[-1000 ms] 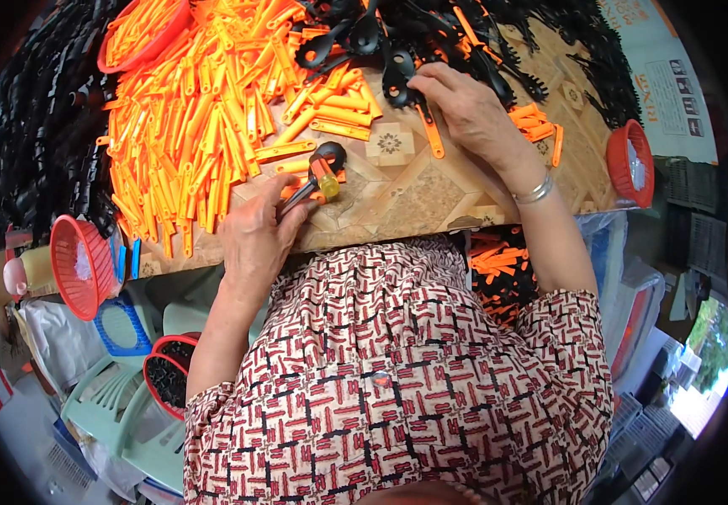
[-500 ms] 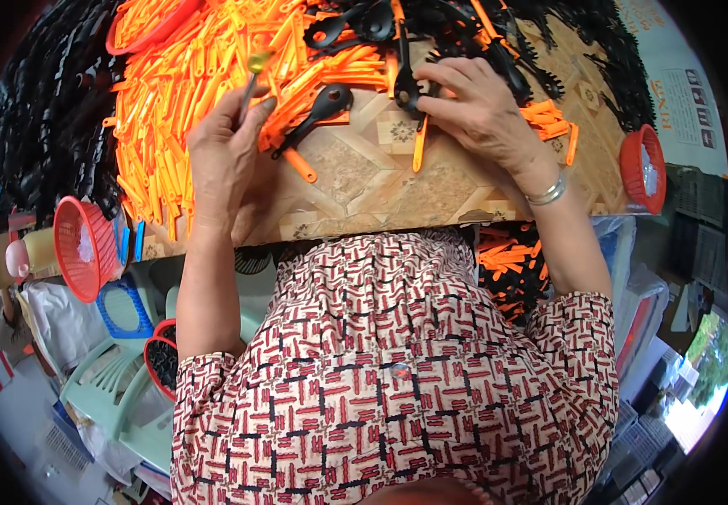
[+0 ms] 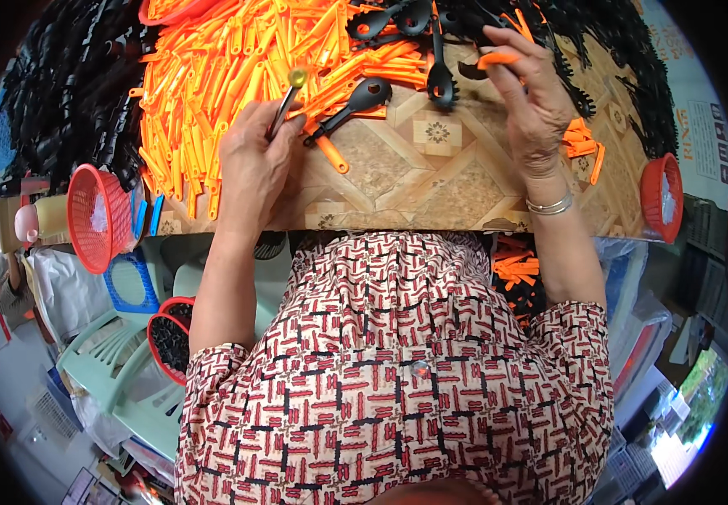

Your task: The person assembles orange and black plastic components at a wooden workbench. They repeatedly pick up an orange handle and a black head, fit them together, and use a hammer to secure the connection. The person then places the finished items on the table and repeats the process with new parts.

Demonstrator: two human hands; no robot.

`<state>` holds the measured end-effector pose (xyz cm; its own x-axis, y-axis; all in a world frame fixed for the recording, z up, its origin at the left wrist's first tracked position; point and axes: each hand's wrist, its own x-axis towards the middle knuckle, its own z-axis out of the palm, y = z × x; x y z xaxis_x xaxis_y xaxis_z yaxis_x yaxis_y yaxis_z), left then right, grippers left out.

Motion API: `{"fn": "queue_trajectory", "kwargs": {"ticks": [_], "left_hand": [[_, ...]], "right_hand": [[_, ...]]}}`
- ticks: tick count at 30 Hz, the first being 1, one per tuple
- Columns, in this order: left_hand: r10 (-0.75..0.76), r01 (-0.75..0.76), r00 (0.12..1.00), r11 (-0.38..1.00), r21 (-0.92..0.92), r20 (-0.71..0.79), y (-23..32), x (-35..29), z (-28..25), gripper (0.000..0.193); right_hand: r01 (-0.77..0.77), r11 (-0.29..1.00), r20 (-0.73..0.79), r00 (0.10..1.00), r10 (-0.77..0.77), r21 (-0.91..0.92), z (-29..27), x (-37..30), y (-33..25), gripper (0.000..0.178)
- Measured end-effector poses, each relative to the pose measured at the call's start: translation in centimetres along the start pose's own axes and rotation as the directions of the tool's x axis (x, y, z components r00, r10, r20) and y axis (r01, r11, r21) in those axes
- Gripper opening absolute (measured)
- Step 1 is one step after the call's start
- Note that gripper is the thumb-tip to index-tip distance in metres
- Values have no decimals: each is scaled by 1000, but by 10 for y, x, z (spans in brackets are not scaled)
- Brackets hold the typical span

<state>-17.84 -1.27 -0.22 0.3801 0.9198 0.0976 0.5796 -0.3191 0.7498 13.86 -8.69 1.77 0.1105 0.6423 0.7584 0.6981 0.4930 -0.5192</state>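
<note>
My left hand (image 3: 254,151) is closed around a slim dark-shafted tool (image 3: 284,109) with a round yellow end, at the near edge of a heap of orange plastic handles (image 3: 212,101). Just right of that hand lies a black spoon with a hole (image 3: 365,98), an orange handle (image 3: 331,155) at its lower end. Raised at the right, my right hand (image 3: 536,105) pinches an orange handle (image 3: 498,60); a dark piece shows beside its tip, its kind unclear. Between the hands a black pasta server (image 3: 441,84) lies on the patterned tabletop (image 3: 431,185).
Black utensils pile up at the far left (image 3: 61,101) and far right (image 3: 633,93). A few orange handles (image 3: 581,139) lie right of my right hand. Red baskets stand at the left (image 3: 99,219) and right (image 3: 662,198) table edges. Green chairs (image 3: 111,358) stand below left.
My right hand has lifted away from the pasta server and moved right, now with an orange handle in its fingers. The orange handle below the server is gone from there. My left hand still holds its tool.
</note>
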Motion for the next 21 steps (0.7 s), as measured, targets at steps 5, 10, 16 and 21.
{"fn": "queue_trajectory", "kwargs": {"ticks": [5, 10, 16, 21], "left_hand": [[144, -157, 985, 978, 139, 98, 5, 6, 14, 25], [-22, 23, 999, 999, -39, 23, -9, 10, 17, 25], [-21, 21, 999, 1000, 0, 42, 22, 31, 7, 23], [429, -424, 903, 896, 131, -12, 28, 75, 44, 24]], "right_hand": [[-400, 776, 37, 898, 439, 487, -5, -9, -24, 16], [-526, 850, 240, 825, 512, -7, -20, -47, -60, 20], [-154, 834, 367, 845, 390, -530, -25, -78, -79, 30], [-154, 769, 368, 809, 459, -620, -17, -88, -87, 28]]}}
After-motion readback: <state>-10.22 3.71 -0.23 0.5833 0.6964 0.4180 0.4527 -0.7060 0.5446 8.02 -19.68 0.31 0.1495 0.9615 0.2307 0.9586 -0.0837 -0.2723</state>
